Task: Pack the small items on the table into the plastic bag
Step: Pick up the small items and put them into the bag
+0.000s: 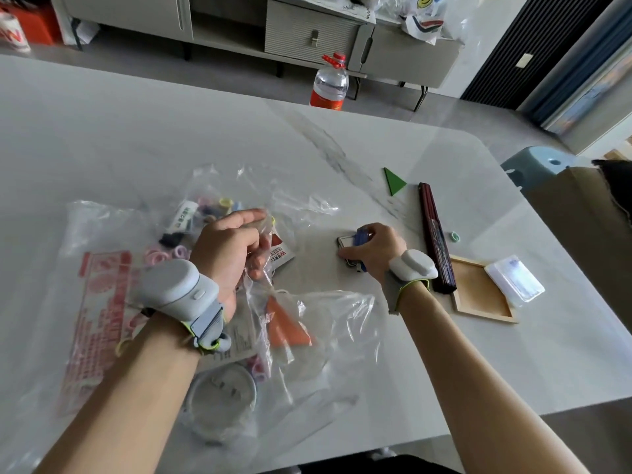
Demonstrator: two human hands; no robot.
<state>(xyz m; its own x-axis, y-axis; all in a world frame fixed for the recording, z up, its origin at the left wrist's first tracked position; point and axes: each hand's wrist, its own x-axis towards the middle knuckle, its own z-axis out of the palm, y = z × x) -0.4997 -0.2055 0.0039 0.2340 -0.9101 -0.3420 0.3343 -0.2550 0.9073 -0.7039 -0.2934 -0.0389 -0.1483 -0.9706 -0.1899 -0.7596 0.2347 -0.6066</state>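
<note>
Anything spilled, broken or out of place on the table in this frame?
Nothing stands out. The left hand grips the plastic bag, the right hand grips a small blue item; the green triangle, folded fan and wooden frame lie loose, intact, unpacked.

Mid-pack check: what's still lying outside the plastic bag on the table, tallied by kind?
Outside the clear plastic bag:
Green flat triangle: 1
Dark red folded fan: 1
Small green ring: 1
Square wooden frame: 1
Clear plastic case: 1
Blue-and-white item gripped by the right hand: 1
Total: 6
</note>
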